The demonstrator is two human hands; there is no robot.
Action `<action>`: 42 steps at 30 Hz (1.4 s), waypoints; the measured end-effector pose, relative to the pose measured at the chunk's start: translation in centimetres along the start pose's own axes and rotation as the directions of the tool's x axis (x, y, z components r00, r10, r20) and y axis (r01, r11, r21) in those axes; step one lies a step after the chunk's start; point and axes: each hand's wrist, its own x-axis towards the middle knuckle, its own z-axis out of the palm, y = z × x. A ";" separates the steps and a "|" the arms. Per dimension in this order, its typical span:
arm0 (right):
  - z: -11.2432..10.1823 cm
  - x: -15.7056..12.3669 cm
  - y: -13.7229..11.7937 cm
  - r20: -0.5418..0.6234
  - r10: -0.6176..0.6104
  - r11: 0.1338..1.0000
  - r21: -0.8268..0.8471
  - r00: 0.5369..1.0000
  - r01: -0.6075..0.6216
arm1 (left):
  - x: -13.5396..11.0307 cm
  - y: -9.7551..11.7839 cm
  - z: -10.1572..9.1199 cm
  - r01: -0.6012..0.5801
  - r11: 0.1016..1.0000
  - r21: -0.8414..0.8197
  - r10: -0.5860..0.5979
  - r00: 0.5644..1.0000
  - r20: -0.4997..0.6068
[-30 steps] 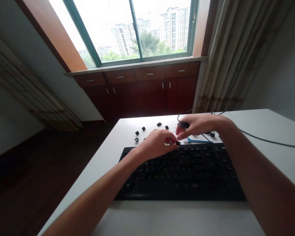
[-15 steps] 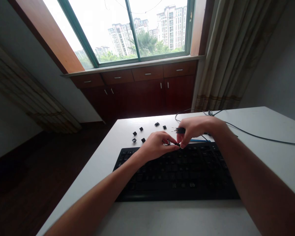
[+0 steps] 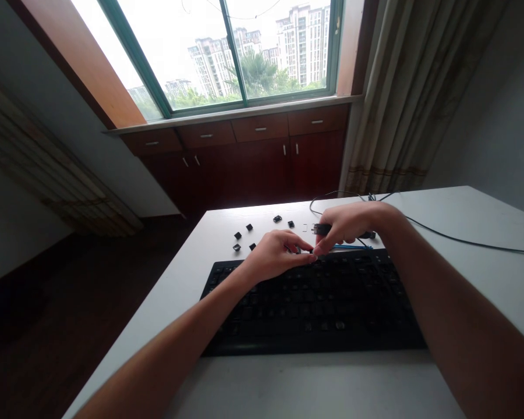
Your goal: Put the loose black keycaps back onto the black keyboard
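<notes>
A small, square keycap (image 3: 311, 251) of black plastic was pinched between the thumb and forefinger of the left hand (image 3: 274, 256), the fingers drawn narrow on it just above the far row of the keyboard (image 3: 314, 308); the keyboard, flat, matte and black, was laid across the smooth white desk (image 3: 288, 387). The right hand (image 3: 351, 224) was curled shut around a dark oblong piece (image 3: 321, 228), one blunt end of which was left showing; its fingertips were set against the same keycap. Loose keycaps (image 3: 248, 227), small and blocky, were scattered on the desk beyond the keyboard's left end; a slim blue tool (image 3: 353, 247) was seen just behind the right hand; a thin black cable (image 3: 463, 241) was draped across the desk to the right.
</notes>
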 end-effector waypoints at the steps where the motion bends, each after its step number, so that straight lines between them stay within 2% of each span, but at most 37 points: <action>1: 0.0 0.0 0.0 0.010 0.001 1.000 0.004 1.000 -0.001 | 0.0 0.0 0.0 -0.006 1.000 0.001 0.006 1.000 -0.001; 8: 0.0 -0.3 0.0 0.040 0.013 1.000 -0.004 0.999 -0.013 | -0.2 0.2 0.5 -0.065 0.997 -0.036 0.066 0.998 0.023; 16: -0.9 -1.8 0.6 -0.123 0.087 0.996 0.041 0.989 -0.083 | -0.4 1.0 0.9 -0.070 0.992 0.108 0.068 0.997 0.025; 22: -0.9 -2.1 0.0 -0.115 0.091 0.994 0.063 0.989 -0.085 | -0.3 1.3 0.9 -0.010 0.986 0.165 0.005 1.000 0.028; 29: -1.1 -2.4 -0.2 -0.111 0.086 0.995 0.069 0.990 -0.078 | -0.5 1.5 1.0 -0.047 0.980 0.195 0.044 0.999 0.021; 34: -1.1 -2.4 -0.4 -0.120 0.099 0.994 0.062 0.988 -0.092 | -0.5 1.5 0.9 -0.074 0.982 0.176 0.070 0.997 0.028; 42: -0.8 -2.4 -0.6 -0.170 0.106 0.994 0.045 0.980 -0.100 | -0.4 1.5 0.8 -0.029 0.991 0.132 0.023 0.999 0.041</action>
